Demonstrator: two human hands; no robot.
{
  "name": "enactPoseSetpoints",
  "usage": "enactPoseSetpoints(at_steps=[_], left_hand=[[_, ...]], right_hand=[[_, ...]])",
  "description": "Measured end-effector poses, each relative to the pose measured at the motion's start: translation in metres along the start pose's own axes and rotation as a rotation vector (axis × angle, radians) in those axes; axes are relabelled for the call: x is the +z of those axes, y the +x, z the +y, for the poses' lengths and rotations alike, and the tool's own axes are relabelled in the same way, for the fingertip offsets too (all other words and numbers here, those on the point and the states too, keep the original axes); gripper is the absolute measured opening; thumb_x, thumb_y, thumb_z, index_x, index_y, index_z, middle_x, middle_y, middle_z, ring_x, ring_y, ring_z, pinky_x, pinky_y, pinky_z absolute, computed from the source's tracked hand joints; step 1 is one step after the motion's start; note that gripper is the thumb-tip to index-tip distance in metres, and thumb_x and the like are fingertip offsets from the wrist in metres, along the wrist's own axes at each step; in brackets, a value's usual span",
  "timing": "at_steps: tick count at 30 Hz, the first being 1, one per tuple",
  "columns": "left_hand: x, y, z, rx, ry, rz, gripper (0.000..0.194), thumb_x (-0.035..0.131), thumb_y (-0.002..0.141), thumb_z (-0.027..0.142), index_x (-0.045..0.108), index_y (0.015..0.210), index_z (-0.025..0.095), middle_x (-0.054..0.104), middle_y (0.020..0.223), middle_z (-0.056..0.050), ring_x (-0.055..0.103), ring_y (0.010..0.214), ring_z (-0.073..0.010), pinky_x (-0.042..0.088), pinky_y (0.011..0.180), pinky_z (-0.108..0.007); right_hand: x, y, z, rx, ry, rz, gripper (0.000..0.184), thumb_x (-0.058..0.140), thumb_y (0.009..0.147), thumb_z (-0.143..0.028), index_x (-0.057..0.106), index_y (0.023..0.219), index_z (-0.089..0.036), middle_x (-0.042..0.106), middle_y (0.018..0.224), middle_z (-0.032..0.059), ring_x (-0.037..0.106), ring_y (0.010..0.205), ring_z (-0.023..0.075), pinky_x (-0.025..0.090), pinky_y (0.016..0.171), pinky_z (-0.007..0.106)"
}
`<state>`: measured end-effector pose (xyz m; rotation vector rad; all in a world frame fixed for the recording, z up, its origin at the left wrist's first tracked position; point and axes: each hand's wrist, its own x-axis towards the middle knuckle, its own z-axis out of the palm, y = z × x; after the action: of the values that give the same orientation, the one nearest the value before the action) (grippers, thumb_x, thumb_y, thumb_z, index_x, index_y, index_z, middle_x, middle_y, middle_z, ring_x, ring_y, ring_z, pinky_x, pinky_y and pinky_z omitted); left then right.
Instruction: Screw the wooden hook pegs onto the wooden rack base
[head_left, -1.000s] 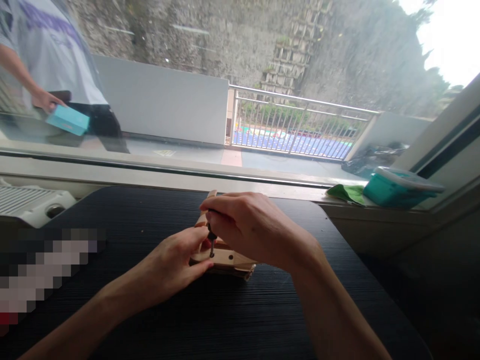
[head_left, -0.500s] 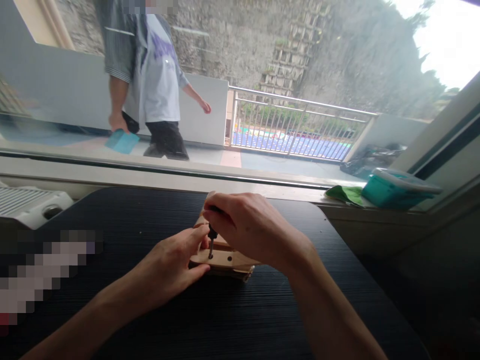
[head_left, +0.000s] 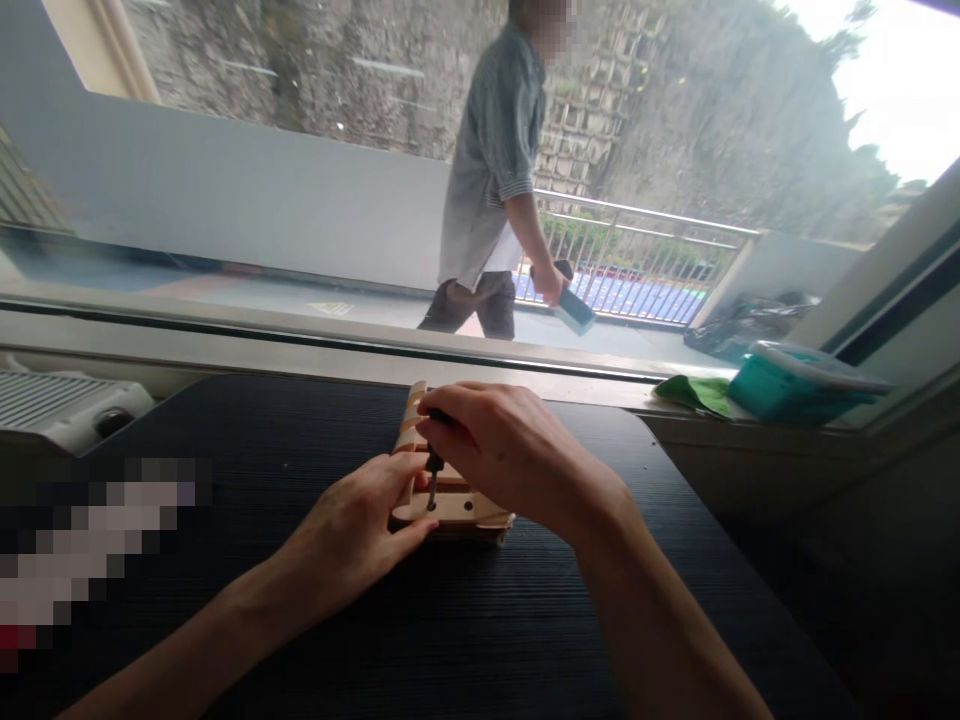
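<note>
On the dark table lies a light wooden piece (head_left: pixel 450 512) with slats and dark round holes along its near strip. My right hand (head_left: pixel 517 450) is closed round the handle of a small screwdriver (head_left: pixel 434 463), held upright. Its tip sits in the left one of two holes in the near strip. My left hand (head_left: pixel 375 505) grips the left end of the wooden piece, thumb along the near edge and fingers behind the screwdriver. Part of the piece is hidden beneath my right hand.
The dark table (head_left: pixel 300 420) stands against a window. On the sill are a teal box (head_left: pixel 802 385) with a lid and a green cloth (head_left: pixel 694 395). A white slatted appliance (head_left: pixel 67 405) is at left. A person (head_left: pixel 495 170) walks outside the glass.
Outside, the person has walked from left to right. My hands, the screwdriver and the wooden piece appear slightly further right in view; both grips are the same.
</note>
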<state>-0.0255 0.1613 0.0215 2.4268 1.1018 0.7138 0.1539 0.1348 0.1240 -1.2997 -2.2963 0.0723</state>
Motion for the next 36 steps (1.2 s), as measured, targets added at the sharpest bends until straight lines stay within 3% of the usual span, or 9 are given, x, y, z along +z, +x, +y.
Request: enactPoseSetpoints(at_steps=[8, 14, 20, 28, 36], left_hand=[[0.0, 0.0014, -0.0053, -0.006, 0.036, -0.001, 0.035, 0.061, 0.079, 0.032, 0.055, 0.113, 0.024, 0.065, 0.105, -0.003, 0.064, 0.088, -0.0193, 0.049, 0.075, -0.027], [-0.0025, 0.0013, -0.0029, -0.005, 0.005, -0.029, 0.033, 0.06, 0.08, 0.031, 0.055, 0.113, 0.024, 0.064, 0.108, -0.004, 0.062, 0.095, -0.0207, 0.048, 0.08, -0.029], [-0.003, 0.0011, -0.0009, -0.031, -0.009, -0.012, 0.028, 0.061, 0.078, 0.033, 0.059, 0.104, 0.024, 0.066, 0.094, -0.001, 0.062, 0.082, -0.0195, 0.047, 0.073, -0.028], [-0.0037, 0.0023, 0.0001, 0.0, 0.027, -0.004, 0.022, 0.061, 0.078, 0.032, 0.059, 0.098, 0.023, 0.063, 0.087, -0.001, 0.061, 0.082, -0.0201, 0.046, 0.069, -0.027], [-0.002, 0.0022, -0.0012, 0.001, 0.016, -0.013, 0.028, 0.06, 0.079, 0.031, 0.058, 0.107, 0.024, 0.065, 0.097, -0.004, 0.061, 0.088, -0.0211, 0.048, 0.078, -0.031]], right_hand=[[-0.0027, 0.0007, -0.0024, 0.152, -0.141, -0.016, 0.027, 0.045, 0.094, -0.033, 0.063, 0.082, -0.016, 0.06, 0.064, 0.0011, 0.045, 0.057, 0.0106, 0.023, 0.056, 0.027], [-0.0034, -0.0015, -0.0047, 0.084, -0.127, -0.015, 0.023, 0.042, 0.094, -0.025, 0.064, 0.087, -0.02, 0.062, 0.07, -0.0011, 0.047, 0.058, 0.0099, 0.023, 0.057, 0.026], [-0.0078, -0.0062, -0.0069, 0.043, -0.022, -0.076, 0.02, 0.047, 0.089, -0.019, 0.067, 0.093, -0.022, 0.065, 0.081, 0.0001, 0.052, 0.068, 0.0105, 0.027, 0.062, 0.025], [-0.0067, -0.0052, -0.0064, 0.077, -0.051, -0.031, 0.018, 0.049, 0.088, -0.022, 0.064, 0.079, -0.02, 0.059, 0.067, -0.002, 0.04, 0.055, 0.0084, 0.023, 0.057, 0.026], [-0.0083, -0.0049, -0.0073, 0.115, -0.077, -0.045, 0.024, 0.049, 0.09, -0.031, 0.064, 0.076, -0.018, 0.055, 0.06, -0.0017, 0.037, 0.052, 0.0087, 0.021, 0.055, 0.027]])
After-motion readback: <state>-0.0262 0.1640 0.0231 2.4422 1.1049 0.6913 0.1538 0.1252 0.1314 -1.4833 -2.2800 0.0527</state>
